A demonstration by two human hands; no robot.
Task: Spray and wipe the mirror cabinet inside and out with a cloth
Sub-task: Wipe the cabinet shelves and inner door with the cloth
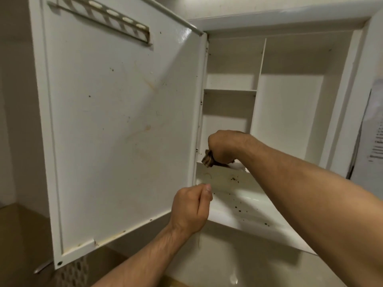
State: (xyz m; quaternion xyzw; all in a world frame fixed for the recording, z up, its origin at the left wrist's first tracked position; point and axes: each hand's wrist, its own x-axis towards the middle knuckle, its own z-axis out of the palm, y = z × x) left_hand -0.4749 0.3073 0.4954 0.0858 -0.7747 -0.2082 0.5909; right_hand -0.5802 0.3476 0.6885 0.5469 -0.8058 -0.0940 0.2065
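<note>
The cabinet (290, 104) stands open, and its door (124, 121) is swung out to the cabinet's left, showing a white inner face with yellowish stains and small dark spots. The right hand (224, 146) is inside the cabinet, low in its left compartment, and its grip is closed around a brown cloth (208, 160). The cloth touches the front edge of a small shelf there. The left hand (190, 206) is just before the cabinet's bottom shelf (238, 206), near the door's hinge side. Its fingers are curled with the thumb against them; I cannot tell if this grip holds anything. Dark specks lie on the bottom shelf.
</note>
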